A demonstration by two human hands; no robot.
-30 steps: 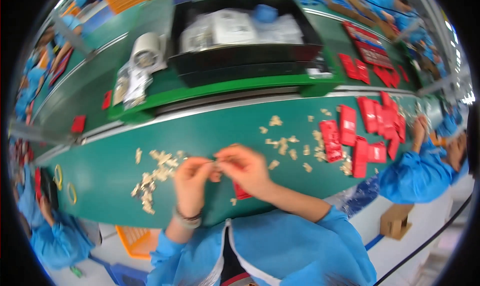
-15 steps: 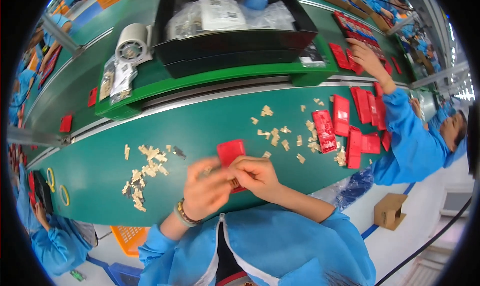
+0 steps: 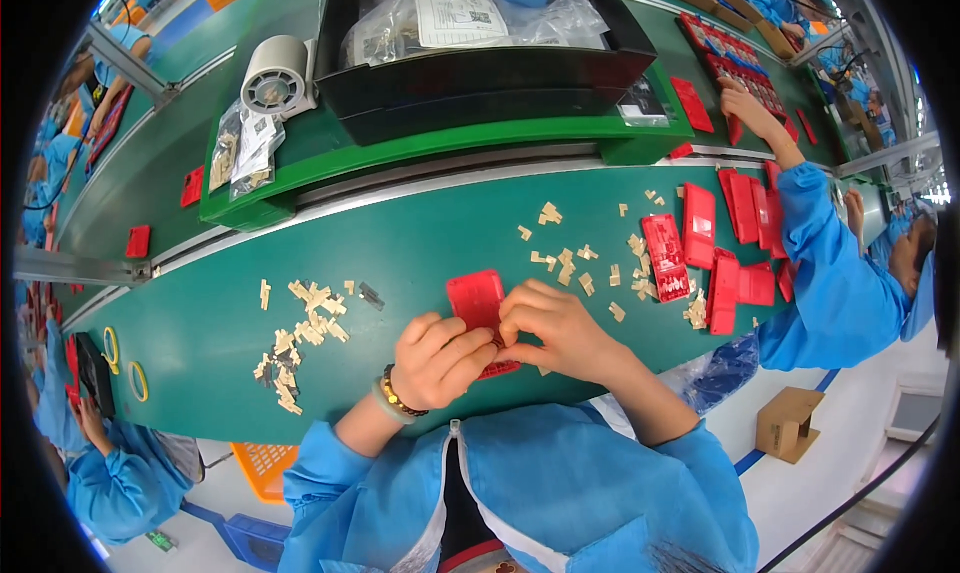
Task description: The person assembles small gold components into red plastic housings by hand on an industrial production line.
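A red plastic case lies in front of me on the green tabletop. My left hand has its fingers curled against the near left part of the case, closed on it. On the right side, my right hand is closed, thumb and fingertips together over the case; anything between them is hidden. The two hands' fingertips meet and cover the case's near half. Small cream-coloured plastic pieces are heaped to the left. More cream pieces are scattered to the right, beside another red case.
A black bin holding bagged parts stands on a green raised shelf ahead, with a white fan-like device beside it. Several red cases lie at right, near a co-worker's arm. Yellow tape rings are at far left.
My left hand, blurred and lifted half a second ago, is now against the red case with its fingers curled. My right hand stays at the case. The co-worker's hand remains near the red parts.
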